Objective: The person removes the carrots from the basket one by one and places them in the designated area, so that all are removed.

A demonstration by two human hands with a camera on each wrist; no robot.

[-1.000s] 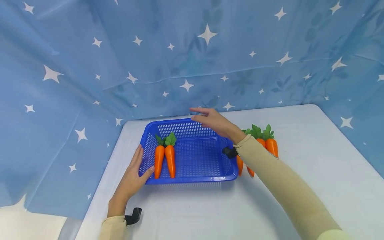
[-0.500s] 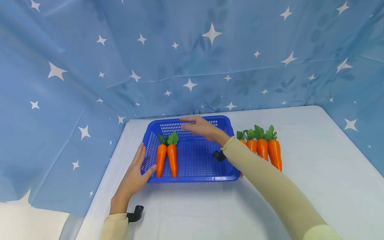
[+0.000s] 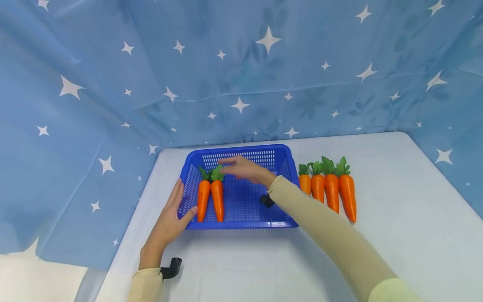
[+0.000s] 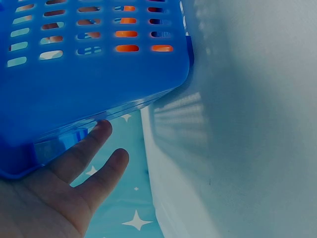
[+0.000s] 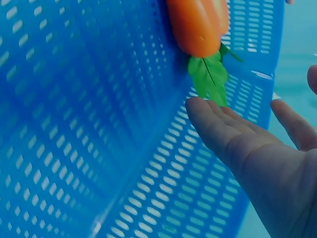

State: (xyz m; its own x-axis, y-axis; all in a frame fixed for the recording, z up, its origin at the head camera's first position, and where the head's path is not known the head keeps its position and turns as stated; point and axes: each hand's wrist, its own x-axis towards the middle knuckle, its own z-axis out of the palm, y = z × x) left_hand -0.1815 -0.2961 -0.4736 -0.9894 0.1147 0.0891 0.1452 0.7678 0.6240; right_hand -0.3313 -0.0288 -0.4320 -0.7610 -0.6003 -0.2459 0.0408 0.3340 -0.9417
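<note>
A blue plastic basket (image 3: 249, 223) with slotted walls stands on the table. Inside, along its left end, two orange carrots (image 3: 217, 201) with green leaves lie side by side. My left hand (image 3: 166, 226) rests at the basket's front left corner, thumb over the rim and straight fingers along the outer left wall. The left wrist view has two of its fingers (image 4: 106, 176) extended below the rim. Over the basket, my right hand (image 3: 247, 170) reaches left with fingers extended and nothing held. Its fingertips are right at the leaves (image 5: 210, 82) of the nearer carrot.
Several more carrots (image 3: 347, 197) lie in a row on the white tabletop (image 3: 396, 188), just right of the basket. My right forearm (image 3: 324, 230) crosses in front of them and hides some lower ends. A blue star-patterned curtain (image 3: 241, 75) hangs behind and to the left.
My right hand has moved left and lower, from above the basket's back rim to the leaves of the carrots inside. The left hand stays at the corner. More of the outside carrots now shows.
</note>
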